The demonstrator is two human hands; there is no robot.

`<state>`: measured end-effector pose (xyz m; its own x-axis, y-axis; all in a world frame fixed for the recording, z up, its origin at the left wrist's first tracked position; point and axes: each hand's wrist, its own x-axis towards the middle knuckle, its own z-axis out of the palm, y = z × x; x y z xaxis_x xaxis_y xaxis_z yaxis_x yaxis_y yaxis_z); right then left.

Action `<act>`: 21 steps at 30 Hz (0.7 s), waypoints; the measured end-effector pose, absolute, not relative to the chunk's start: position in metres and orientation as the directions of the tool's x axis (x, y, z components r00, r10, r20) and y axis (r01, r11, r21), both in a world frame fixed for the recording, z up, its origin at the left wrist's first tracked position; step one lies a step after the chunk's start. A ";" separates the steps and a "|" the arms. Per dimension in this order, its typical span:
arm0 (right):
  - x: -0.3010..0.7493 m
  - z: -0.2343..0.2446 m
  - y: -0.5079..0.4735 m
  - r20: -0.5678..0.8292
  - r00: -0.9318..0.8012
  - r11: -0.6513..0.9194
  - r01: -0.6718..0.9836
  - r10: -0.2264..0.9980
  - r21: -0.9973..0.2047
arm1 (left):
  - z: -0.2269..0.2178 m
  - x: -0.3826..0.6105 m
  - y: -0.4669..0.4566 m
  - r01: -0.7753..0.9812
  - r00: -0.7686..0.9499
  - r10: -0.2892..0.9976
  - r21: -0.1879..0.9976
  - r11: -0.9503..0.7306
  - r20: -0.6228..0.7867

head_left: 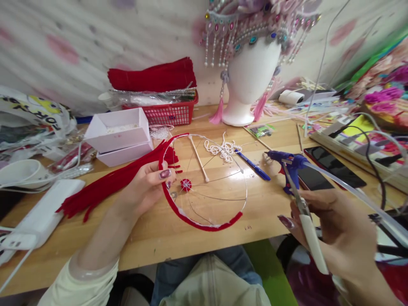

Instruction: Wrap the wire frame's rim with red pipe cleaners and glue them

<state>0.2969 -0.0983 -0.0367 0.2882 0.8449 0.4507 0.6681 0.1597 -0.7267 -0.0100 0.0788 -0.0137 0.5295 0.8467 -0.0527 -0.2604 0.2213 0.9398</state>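
Note:
My left hand pinches the left side of a thin wire hoop. Red fuzzy strip, like pipe cleaner, covers the hoop's left and lower rim, while the right and upper wire is bare. Fine wires cross inside it, meeting at a small red centre. My right hand is closed around a white-handled tool with a long narrow metal tip; whether it is pliers or scissors is unclear. Behind that tip lies a blue glue gun with a clear glue stick in its back.
A bundle of red pipe cleaners lies left, near white boxes and a red basket. Pearl strings, a blue pen and phones lie beyond the hoop. A white mannequin head wears a beaded headdress.

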 end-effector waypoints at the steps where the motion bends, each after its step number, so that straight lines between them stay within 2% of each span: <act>1: 0.296 -0.037 -0.095 0.398 0.325 0.100 0.655 0.858 -0.749 | -0.014 -0.011 0.079 -0.256 0.528 0.848 0.943 0.212 -0.048; 4: 0.293 -0.040 -0.080 0.233 0.389 -0.090 0.655 0.891 -0.750 | -0.014 -0.017 0.079 -0.255 0.521 0.854 0.952 0.169 -0.012; 8: 0.291 -0.049 -0.055 0.192 0.394 -0.223 0.788 0.899 -0.574 | -0.019 -0.029 0.074 -0.270 0.505 0.861 0.959 0.086 0.064; 12: 0.285 -0.052 -0.041 0.166 0.246 -0.151 0.885 0.955 -0.441 | -0.020 -0.036 0.065 -0.224 0.473 0.879 0.973 0.054 0.060; 18: 0.279 -0.050 -0.036 0.217 0.219 -0.085 0.862 0.951 -0.499 | -0.013 -0.034 0.054 -0.140 0.443 0.895 0.990 0.006 0.057; 21: 0.280 -0.058 -0.034 0.193 0.173 -0.075 0.900 0.966 -0.430 | -0.016 -0.036 0.056 -0.115 0.474 0.879 0.993 0.007 0.048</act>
<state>0.2803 -0.0340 -0.0578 0.1725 0.9659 0.1932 0.8996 -0.0746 -0.4304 -0.0359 0.0564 -0.0157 0.4740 0.8792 0.0484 -0.1151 0.0073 0.9933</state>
